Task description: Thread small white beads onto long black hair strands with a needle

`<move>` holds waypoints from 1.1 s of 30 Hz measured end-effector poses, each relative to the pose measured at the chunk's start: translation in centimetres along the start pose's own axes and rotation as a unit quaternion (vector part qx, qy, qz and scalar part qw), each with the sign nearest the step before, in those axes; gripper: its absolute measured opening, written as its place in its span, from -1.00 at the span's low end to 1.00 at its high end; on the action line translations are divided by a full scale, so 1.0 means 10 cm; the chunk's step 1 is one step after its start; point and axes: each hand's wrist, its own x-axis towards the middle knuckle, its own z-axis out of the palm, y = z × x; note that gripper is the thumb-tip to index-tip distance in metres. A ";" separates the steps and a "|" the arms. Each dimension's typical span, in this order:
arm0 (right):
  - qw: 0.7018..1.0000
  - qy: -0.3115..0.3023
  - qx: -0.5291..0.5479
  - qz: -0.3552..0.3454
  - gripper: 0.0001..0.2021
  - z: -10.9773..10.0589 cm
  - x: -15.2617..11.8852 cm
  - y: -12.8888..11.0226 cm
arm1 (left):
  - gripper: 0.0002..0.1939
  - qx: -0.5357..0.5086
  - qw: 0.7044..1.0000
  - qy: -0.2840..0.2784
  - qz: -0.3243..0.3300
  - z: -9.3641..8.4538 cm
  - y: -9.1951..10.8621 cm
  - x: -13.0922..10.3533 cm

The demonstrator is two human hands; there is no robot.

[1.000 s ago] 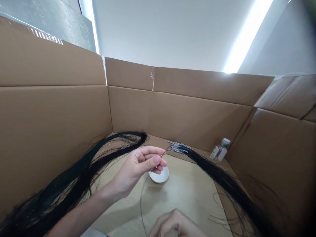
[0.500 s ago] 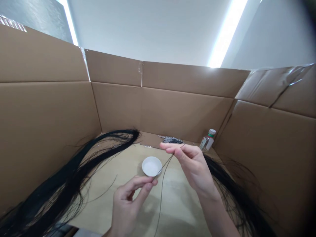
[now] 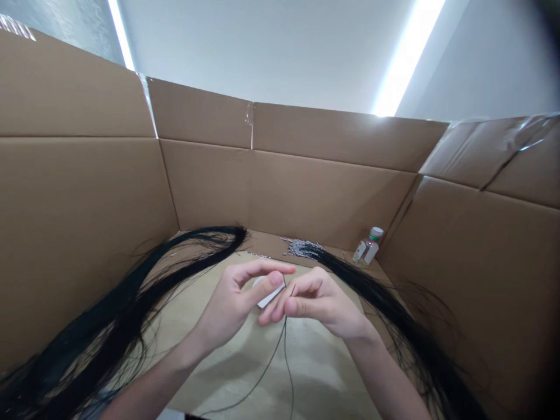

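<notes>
Over the tabletop, both my hands work close together on a thin dark cord (image 3: 286,344). My right hand (image 3: 326,303) pinches it between thumb and index finger, with a short end poking up above the thumb. Two long tails of the cord hang down below, spreading apart. At the left, my left hand (image 3: 236,297) has thumb and index finger closed around another short end of it. Behind the fingers sits a small white bowl (image 3: 268,296), mostly covered by my hands.
A long black bundle of strands (image 3: 144,309) curves along the left. Another black bundle (image 3: 371,291) runs down the right, its far ends twisted with silver (image 3: 301,249). A clear bottle with a white cap (image 3: 368,248) stands at the back right. Cardboard walls (image 3: 332,198) enclose the table.
My left hand has risen to meet my right hand, which has turned and dropped slightly. Both tails of the cord now hang below my right hand, and the silver ends have come into fuller view.
</notes>
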 end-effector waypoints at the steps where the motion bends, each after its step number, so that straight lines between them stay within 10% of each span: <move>1: 1.000 -0.005 0.004 0.002 -0.86 0.00 0.00 0.01 | -0.83 -0.027 0.999 -0.025 -0.012 0.01 0.02 0.02; 33: 0.993 -0.059 0.046 0.096 -0.64 -0.29 0.06 0.15 | -0.85 0.038 0.997 -0.026 0.057 0.02 -0.13 0.05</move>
